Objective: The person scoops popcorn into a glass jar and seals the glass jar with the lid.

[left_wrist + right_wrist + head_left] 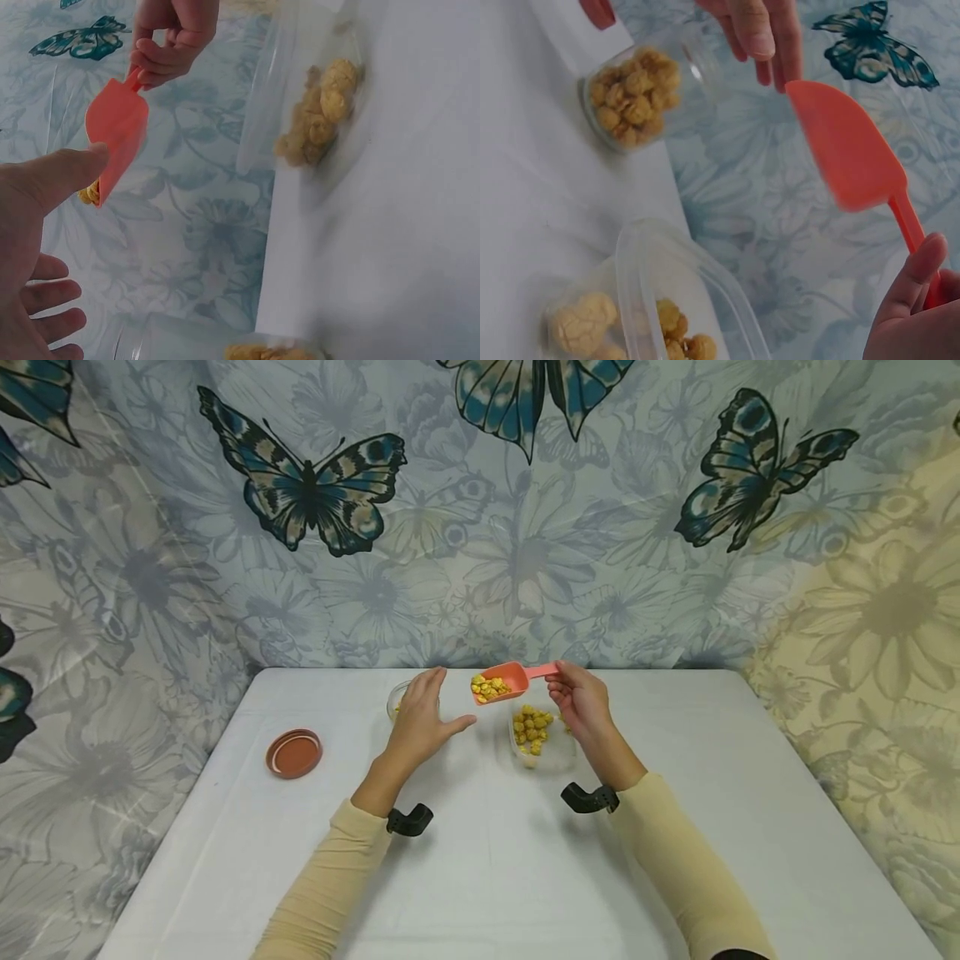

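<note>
My right hand [585, 702] pinches the handle of a coral-red scoop [517, 675], held level above the table with yellow popcorn pieces [490, 688] in its bowl. The left hand [416, 718] is raised left of the scoop, fingers extended and thumb apart, holding nothing. Behind it stands a clear glass jar [695, 66], mostly hidden in the head view; the right wrist view shows popcorn [637, 97] filling part of it. Under the scoop and right hand sits a clear plastic container [632, 277] with more popcorn [532, 727].
A reddish-brown round lid [294, 753] lies on the left of the white table [480, 860]. Close behind the table's far edge hangs a butterfly-patterned cloth [525, 560].
</note>
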Tool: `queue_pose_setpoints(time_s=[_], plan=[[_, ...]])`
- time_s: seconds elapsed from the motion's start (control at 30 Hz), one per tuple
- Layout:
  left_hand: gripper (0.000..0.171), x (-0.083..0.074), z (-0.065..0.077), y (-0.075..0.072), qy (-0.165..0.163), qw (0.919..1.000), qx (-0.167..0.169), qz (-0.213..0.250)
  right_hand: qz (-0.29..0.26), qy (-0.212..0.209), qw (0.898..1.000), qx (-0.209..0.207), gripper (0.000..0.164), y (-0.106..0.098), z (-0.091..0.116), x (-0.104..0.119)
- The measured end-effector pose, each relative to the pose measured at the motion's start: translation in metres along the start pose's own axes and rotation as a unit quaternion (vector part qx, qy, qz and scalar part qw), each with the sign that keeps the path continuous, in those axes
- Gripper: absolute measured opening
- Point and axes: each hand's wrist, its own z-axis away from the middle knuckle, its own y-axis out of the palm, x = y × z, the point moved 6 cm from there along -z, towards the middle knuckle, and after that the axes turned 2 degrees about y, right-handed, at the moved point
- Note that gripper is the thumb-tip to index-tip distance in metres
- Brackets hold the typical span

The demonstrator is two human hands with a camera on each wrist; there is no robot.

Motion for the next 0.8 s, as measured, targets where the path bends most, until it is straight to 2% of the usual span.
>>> queue_pose_setpoints(time_s=[0.2,0.43,0.57,0.8], plan=[[0.091,0.010,-0.001,-0.009,-0.002,0.9999,-0.015,0.007,0.005,-0.013,1.000,0.007,0.016,0.015,-0.004,-0.003],[0.095,0.027,0.001,-0.013,-0.023,0.9994,-0.012,0.025,0.019,-0.013,1.000,0.011,0.014,0.029,-0.007,-0.011],[0.096,0.037,0.004,-0.016,-0.046,0.9981,-0.013,0.038,0.027,-0.011,1.000,0.008,0.013,0.034,-0.009,-0.016],[0.100,0.057,0.008,-0.015,-0.110,0.9916,0.009,0.068,0.035,-0.007,0.999,0.015,0.012,0.041,-0.012,-0.026]])
